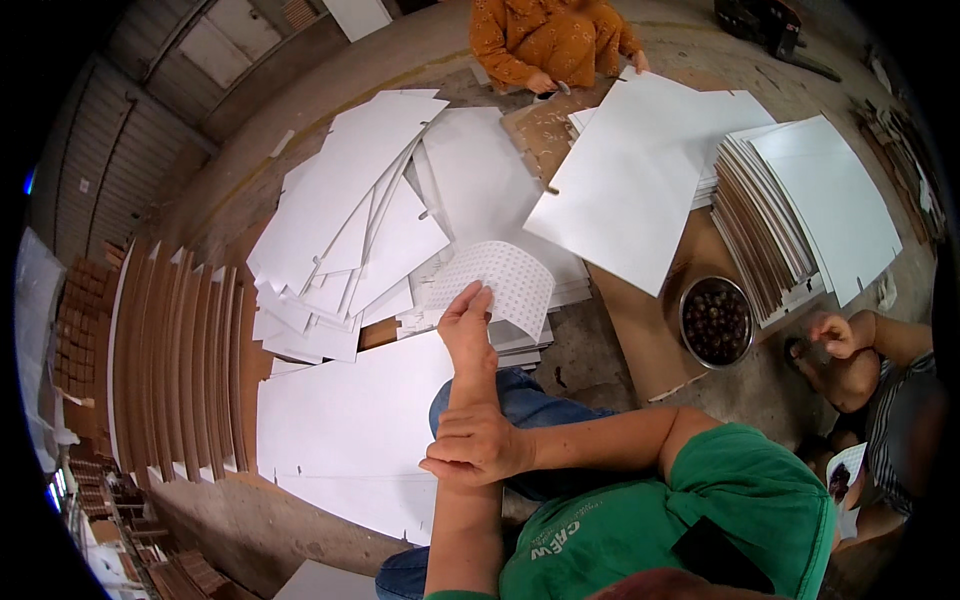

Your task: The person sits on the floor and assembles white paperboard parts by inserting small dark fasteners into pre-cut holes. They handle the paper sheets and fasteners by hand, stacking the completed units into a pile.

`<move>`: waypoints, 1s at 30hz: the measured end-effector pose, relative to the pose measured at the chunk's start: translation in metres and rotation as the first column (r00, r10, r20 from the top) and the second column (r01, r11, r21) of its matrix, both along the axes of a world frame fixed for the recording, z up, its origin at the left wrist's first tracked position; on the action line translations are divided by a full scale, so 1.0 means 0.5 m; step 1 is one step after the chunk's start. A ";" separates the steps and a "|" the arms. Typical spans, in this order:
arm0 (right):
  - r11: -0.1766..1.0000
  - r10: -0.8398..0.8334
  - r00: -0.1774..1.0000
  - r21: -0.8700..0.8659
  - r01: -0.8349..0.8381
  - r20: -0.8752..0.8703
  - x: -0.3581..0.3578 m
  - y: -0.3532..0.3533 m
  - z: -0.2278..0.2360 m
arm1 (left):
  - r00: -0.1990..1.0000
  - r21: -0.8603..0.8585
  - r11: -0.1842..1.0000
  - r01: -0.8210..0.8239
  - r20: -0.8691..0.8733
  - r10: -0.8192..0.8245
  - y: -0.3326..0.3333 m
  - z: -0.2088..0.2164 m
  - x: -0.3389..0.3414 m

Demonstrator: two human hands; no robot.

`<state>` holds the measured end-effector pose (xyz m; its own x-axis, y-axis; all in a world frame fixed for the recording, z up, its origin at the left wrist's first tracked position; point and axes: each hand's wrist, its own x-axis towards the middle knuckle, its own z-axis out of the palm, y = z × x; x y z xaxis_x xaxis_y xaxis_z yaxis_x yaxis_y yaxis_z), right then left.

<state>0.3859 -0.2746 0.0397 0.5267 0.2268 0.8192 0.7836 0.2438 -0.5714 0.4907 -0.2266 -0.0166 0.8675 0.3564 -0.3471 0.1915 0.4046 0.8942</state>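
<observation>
My left hand (468,318) pinches the near edge of a white sheet covered in rows of small marks (497,280), perhaps stickers. The sheet curls downward at its right side. My right hand (476,446) is wrapped round my left forearm (468,520), below the wrist. Left of my left hand, a large white flat board (350,425) lies flat. Beyond it, white cut boards (345,190) are heaped in an uneven, fanned pile.
Across from me, a person in orange (548,45) touches a white board (625,180). A metal bowl of dark round fruit (716,322) stands right, near a board stack (765,215) and another person's hand (838,335). Brown-edged boards (175,360) stand at left.
</observation>
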 end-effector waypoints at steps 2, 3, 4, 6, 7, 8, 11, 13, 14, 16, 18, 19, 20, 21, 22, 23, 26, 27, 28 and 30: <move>1.000 0.004 1.000 0.005 -0.004 -0.001 0.000 0.001 -0.001 | 1.000 0.000 1.000 0.002 0.002 -0.002 0.001 -0.001 0.001; 1.000 0.001 1.000 0.002 -0.001 -0.001 -0.001 0.001 -0.001 | 1.000 -0.003 1.000 0.003 0.007 -0.003 0.003 -0.004 0.000; 1.000 -0.002 1.000 0.000 0.002 -0.001 -0.001 0.000 0.001 | 1.000 -0.007 1.000 0.003 0.011 -0.003 0.004 -0.006 -0.001; 1.000 -0.003 1.000 -0.007 0.003 0.000 -0.001 0.000 -0.001 | 1.000 0.007 1.000 -0.005 0.011 0.005 0.002 -0.004 0.000; 1.000 -0.002 1.000 -0.013 0.002 0.002 0.000 0.000 -0.003 | 1.000 0.013 1.000 -0.008 0.011 0.007 0.000 -0.002 0.000; 1.000 0.000 1.000 -0.018 0.000 0.004 0.000 0.000 -0.005 | 1.000 0.025 1.000 -0.005 -0.002 0.005 -0.001 0.000 -0.001; 1.000 0.007 1.000 -0.020 -0.007 0.002 0.001 0.000 -0.006 | 1.000 0.050 0.999 -0.004 -0.028 0.006 -0.001 0.009 -0.001; 1.000 0.010 1.000 -0.012 -0.010 0.001 0.002 0.000 -0.005 | 0.999 0.048 0.999 -0.004 -0.033 0.006 -0.002 0.010 -0.002; 1.000 0.011 1.000 -0.008 -0.011 0.000 0.002 0.000 -0.005 | 1.000 0.044 0.999 -0.003 -0.028 0.004 -0.001 0.008 -0.001; 1.000 0.011 1.000 -0.018 -0.011 -0.002 0.002 -0.001 -0.002 | 1.000 0.036 0.999 -0.003 -0.018 0.004 0.003 0.001 0.000; 1.000 0.009 1.000 -0.024 -0.009 -0.005 0.002 -0.002 -0.001 | 1.000 0.026 1.000 -0.006 -0.011 0.007 0.003 -0.001 0.001; 1.000 0.006 1.000 -0.024 -0.006 -0.006 0.002 -0.002 -0.001 | 1.000 0.021 1.000 -0.007 -0.008 0.007 0.003 -0.002 0.002; 1.000 0.004 1.000 -0.024 -0.004 -0.008 0.002 -0.002 -0.001 | 1.000 0.028 1.000 -0.012 -0.008 0.012 0.003 -0.003 0.003; 1.000 0.001 1.000 -0.016 -0.001 -0.006 0.002 -0.002 -0.001 | 1.000 0.034 0.999 -0.018 -0.009 0.018 0.002 -0.005 0.004; 1.000 -0.002 1.000 -0.008 0.002 -0.005 0.002 -0.001 -0.001 | 1.000 0.040 0.999 -0.024 -0.010 0.024 0.002 -0.005 0.004; 1.000 -0.004 1.000 0.000 0.004 -0.003 0.002 -0.001 0.000 | 0.999 0.032 0.999 -0.033 -0.005 0.033 0.002 -0.004 0.002; 1.000 -0.006 1.000 -0.006 0.006 -0.007 0.001 -0.002 0.002 | 0.999 0.013 0.998 -0.054 0.006 0.054 0.000 0.000 0.001; 1.000 -0.003 1.000 -0.009 0.003 -0.010 0.001 -0.002 0.001 | 0.998 0.011 0.998 -0.056 0.007 0.056 0.000 -0.003 0.002; 1.000 0.000 1.000 -0.012 0.000 -0.012 0.001 -0.002 0.001 | 0.998 0.009 0.998 -0.058 0.008 0.058 -0.001 -0.005 0.003; 1.000 0.002 1.000 -0.012 -0.002 -0.016 0.001 -0.004 0.000 | 0.998 0.010 0.998 -0.056 0.015 0.056 0.000 -0.009 0.003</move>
<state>0.3863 -0.2764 0.0397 0.5393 0.2381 0.8078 0.7738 0.2385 -0.5869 0.4922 -0.2264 -0.0213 0.8512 0.4079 -0.3302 0.1557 0.4047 0.9011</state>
